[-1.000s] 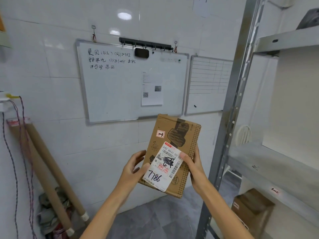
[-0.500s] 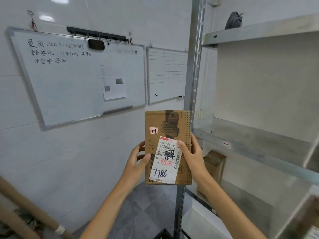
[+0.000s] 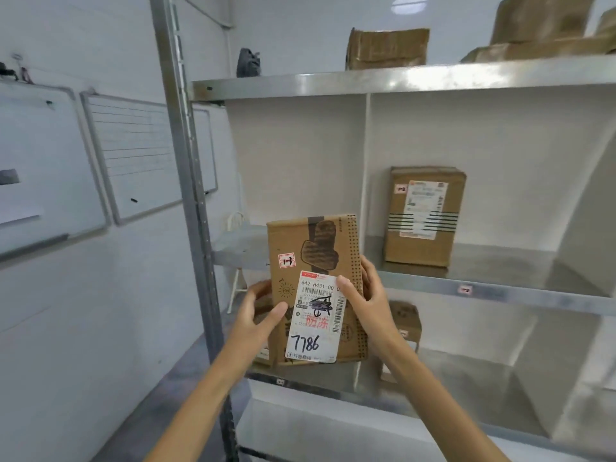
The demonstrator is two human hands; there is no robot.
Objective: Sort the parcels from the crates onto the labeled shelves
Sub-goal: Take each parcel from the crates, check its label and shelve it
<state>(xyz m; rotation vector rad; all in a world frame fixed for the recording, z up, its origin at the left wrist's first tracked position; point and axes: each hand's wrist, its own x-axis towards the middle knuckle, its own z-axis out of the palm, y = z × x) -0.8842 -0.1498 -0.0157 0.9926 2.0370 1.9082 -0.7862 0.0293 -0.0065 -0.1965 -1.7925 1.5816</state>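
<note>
I hold a brown cardboard parcel (image 3: pixel 316 255) upright in front of the metal shelving. It bears a white shipping label with "7786" handwritten and a small red-bordered tag. My left hand (image 3: pixel 261 315) grips its left edge, thumb on the front. My right hand (image 3: pixel 370 301) grips the right edge, thumb on the label. The middle shelf (image 3: pixel 500 288) lies just behind the parcel, with a small red label on its front lip.
Another labelled box (image 3: pixel 423 215) stands on the middle shelf to the right. More boxes (image 3: pixel 386 48) sit on the top shelf, and boxes (image 3: pixel 405 320) on the lower shelf. A steel upright (image 3: pixel 186 195) rises at left. Whiteboards (image 3: pixel 133 155) hang on the left wall.
The view has swung right from the whiteboard wall to face the shelving. The parcel stays in both hands, now upright in front of the middle shelf.
</note>
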